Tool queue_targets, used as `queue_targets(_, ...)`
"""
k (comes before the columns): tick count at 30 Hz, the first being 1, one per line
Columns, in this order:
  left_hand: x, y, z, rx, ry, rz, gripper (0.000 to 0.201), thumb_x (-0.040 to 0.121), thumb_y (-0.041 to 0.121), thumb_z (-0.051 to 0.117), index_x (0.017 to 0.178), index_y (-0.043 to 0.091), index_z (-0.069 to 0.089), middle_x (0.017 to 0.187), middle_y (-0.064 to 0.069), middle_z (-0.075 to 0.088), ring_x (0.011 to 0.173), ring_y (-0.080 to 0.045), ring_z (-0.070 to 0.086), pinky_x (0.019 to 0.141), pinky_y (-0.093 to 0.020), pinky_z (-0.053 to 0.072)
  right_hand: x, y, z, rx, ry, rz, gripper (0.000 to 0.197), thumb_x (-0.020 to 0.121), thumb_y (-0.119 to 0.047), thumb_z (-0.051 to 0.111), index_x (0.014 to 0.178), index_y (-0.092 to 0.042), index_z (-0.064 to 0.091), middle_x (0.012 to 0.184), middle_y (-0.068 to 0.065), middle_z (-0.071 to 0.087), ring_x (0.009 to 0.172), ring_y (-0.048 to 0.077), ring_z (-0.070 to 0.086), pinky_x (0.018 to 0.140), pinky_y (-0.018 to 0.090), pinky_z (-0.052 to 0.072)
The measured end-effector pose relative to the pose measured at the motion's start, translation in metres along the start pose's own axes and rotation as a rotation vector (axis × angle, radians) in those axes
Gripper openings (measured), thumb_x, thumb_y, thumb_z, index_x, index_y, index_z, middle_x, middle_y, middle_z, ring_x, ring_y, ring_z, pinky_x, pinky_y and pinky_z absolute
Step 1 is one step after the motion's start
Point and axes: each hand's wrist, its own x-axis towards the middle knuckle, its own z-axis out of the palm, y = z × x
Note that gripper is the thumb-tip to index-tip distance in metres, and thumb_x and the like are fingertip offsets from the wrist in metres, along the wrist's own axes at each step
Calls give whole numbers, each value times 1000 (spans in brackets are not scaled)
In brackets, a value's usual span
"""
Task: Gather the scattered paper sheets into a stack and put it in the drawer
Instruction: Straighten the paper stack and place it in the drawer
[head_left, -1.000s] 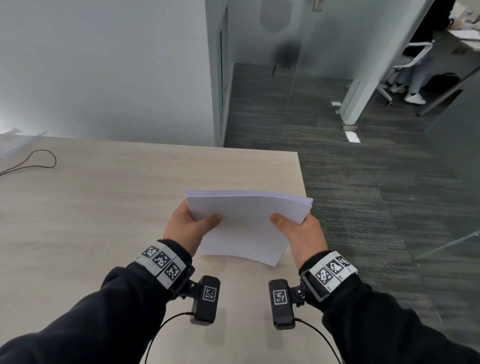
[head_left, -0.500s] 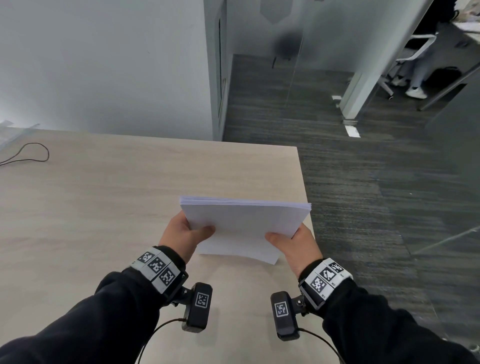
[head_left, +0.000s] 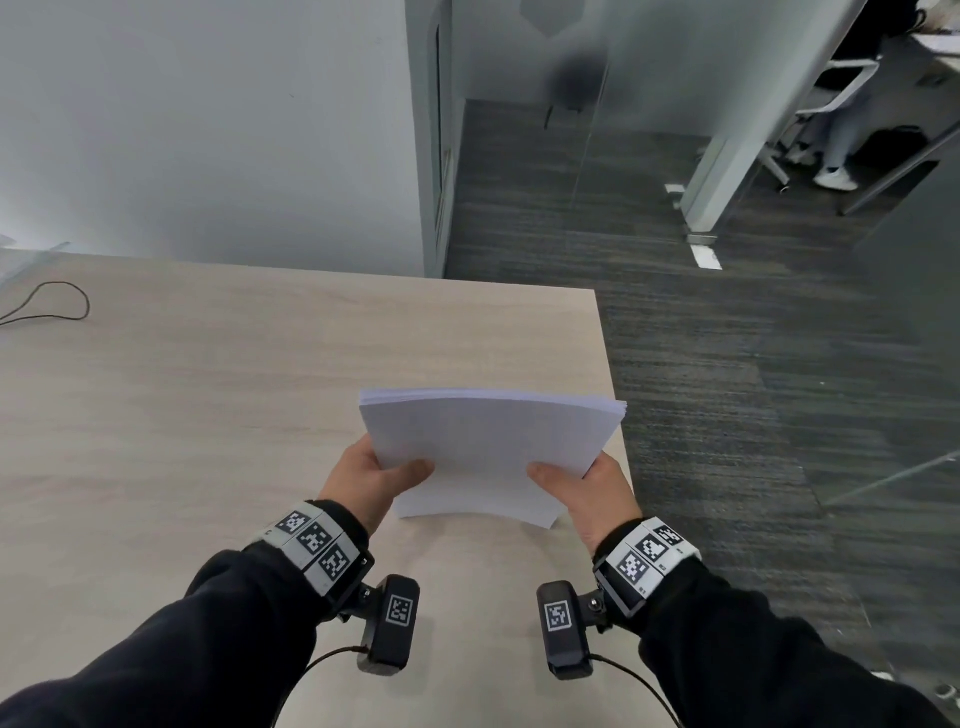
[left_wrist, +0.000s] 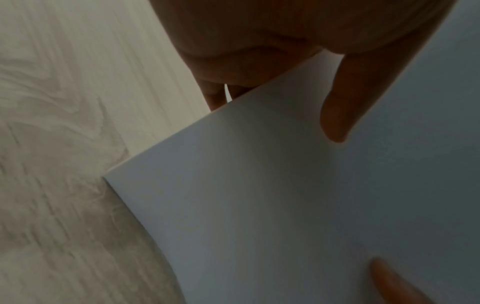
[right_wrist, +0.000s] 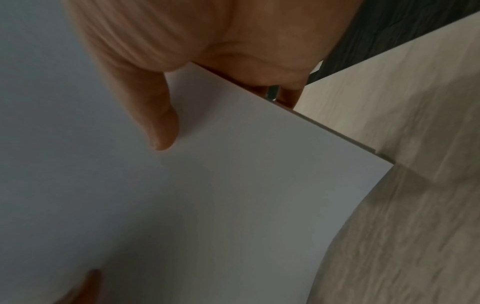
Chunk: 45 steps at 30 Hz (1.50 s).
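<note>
We hold the stack of white paper sheets (head_left: 491, 452) with both hands, above the near right part of the pale wood-grain tabletop (head_left: 208, 395), close to its right edge. Left hand (head_left: 371, 480) grips the stack's left side: thumb curled over the top sheet, fingers underneath. Right hand (head_left: 587, 488) grips the right side the same way, thumb on top, fingers below. Stack tilted, far edge raised toward the room, near edge low and bowed slightly downward between our hands; whether the near edge touches the tabletop we cannot tell. Far edge shows many sheet ends, roughly flush. In the left wrist view the left hand's thumb lies flat on the sheet, fingers (left_wrist: 215, 96) showing just past the paper's edge beneath, and the stack's corner stands over the wood grain; the tip of the other thumb shows at the bottom right. In the right wrist view the right hand's thumb presses the top sheet, fingers (right_wrist: 288, 96) under the edge, with a strip of dark carpet (right_wrist: 405, 24) beyond the tabletop's edge. Both wrists wear marker bands and small black cameras, over dark sleeves. A thin black cable (head_left: 49, 304) loops at the far left of the tabletop. Grey wall beyond; dark carpet on the right.
</note>
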Motion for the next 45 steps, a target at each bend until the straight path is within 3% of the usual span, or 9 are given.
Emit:
queue_targets(3,-4,0,2,81,16,25,26,66,28,73,91,22,75,92,4,77,87,-12,72,80,-27,52,1,0,0,38,23,19,15,80,-9,76,95,-14,73,91,1,76,87,14,71,77,26,56)
queue_targets(7,-5,-4,0,54,0,1,31,63,23,76,94,18,75,93,2,77,89,-15,73,82,-30,52,-3,1,-3,7,-10,18,19,80,-11,76,97,-16,71,90,-3,76,83,7,71,68,16,53)
queue_targets(10,-6,-7,0,61,-6,-31,34,61,21,77,95,21,74,93,3,77,88,-14,73,82,-30,52,-3,4,-1,-42,-33,30,25,79,-15,78,102,-18,70,93,-4,76,85,7,71,73,19,54)
queue_targets(15,-4,-6,6,116,-1,-19,28,67,18,85,93,22,75,91,5,77,86,-12,73,80,-27,53,-4,4,1,-37,3,31,18,78,-17,79,94,-18,72,87,-6,76,78,3,70,63,12,51)
queue_targets(18,-4,-11,-1,173,38,-23,22,77,8,81,88,25,74,85,11,77,80,-6,72,75,-23,51,-6,8,-1,-31,7,41,14,79,-15,77,92,-18,73,87,-7,76,80,4,70,66,13,51)
queue_targets(24,-5,-24,2,284,53,-51,27,75,5,82,82,28,71,77,17,74,75,3,67,71,-18,47,-2,16,-3,-116,-4,82,10,79,-12,77,85,-19,73,83,-5,76,80,8,70,69,17,51)
queue_targets(28,-10,-28,5,269,98,-30,24,74,2,81,78,24,73,71,19,73,65,7,65,60,-5,45,-6,22,-2,-110,28,95,10,79,-15,78,87,-19,74,84,-7,76,79,6,70,76,21,53)
queue_targets(33,-15,-36,1,321,71,-72,25,73,7,83,80,28,72,79,11,75,77,-3,69,67,-15,48,-10,28,-2,-143,13,122,17,78,-17,78,94,-19,74,86,-6,76,82,8,71,78,27,56)
queue_targets(45,-22,-29,-11,360,46,-101,17,78,11,81,86,24,73,82,11,74,76,-2,69,66,-16,48,-13,15,7,-141,-9,101,19,79,-16,78,96,-22,72,88,-10,76,82,3,70,68,13,50)
